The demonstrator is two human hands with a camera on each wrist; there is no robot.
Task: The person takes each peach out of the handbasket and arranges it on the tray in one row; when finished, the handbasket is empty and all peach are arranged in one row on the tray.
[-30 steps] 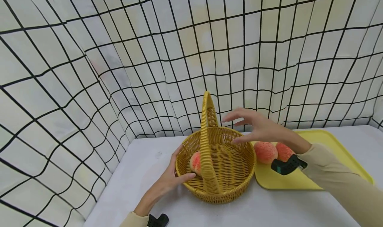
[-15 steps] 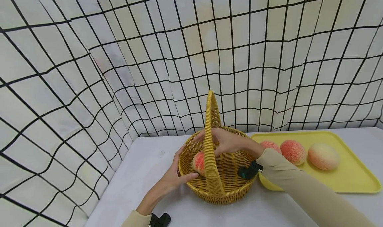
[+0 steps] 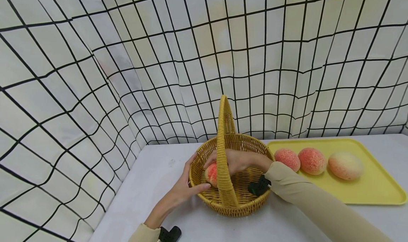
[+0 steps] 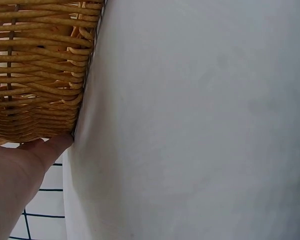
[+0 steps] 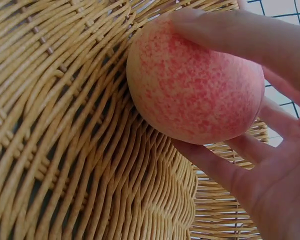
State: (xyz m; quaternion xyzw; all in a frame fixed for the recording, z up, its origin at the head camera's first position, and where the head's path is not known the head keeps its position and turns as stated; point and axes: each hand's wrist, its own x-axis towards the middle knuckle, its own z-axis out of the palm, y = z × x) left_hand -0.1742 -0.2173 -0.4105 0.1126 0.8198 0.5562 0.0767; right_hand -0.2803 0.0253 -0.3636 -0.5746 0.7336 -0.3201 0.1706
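A yellow wicker basket (image 3: 234, 210) with a tall arched handle stands on the white table. Inside, at its left side, lies a pink and cream peach (image 3: 211, 174). My right hand (image 3: 236, 160) reaches in behind the handle and grips that peach. In the right wrist view the thumb lies over the peach (image 5: 195, 80) and the fingers curl under it, close to the woven wall. My left hand (image 3: 182, 189) holds the basket's left side, thumb over the rim and fingers along the outside. The left wrist view shows the outer weave (image 4: 35, 75) and part of this hand.
To the right of the basket lies a yellow tray (image 3: 353, 196) with three peaches in a row: a pink one (image 3: 287, 159), a redder one (image 3: 312, 161) and a paler one (image 3: 345, 165). Black netting (image 3: 204, 63) over white sheeting rises behind and at the left.
My right hand has moved left and down from above the basket's right rim into it, and now grips the peach. The left hand stays on the basket, and the tray's peaches are uncovered.
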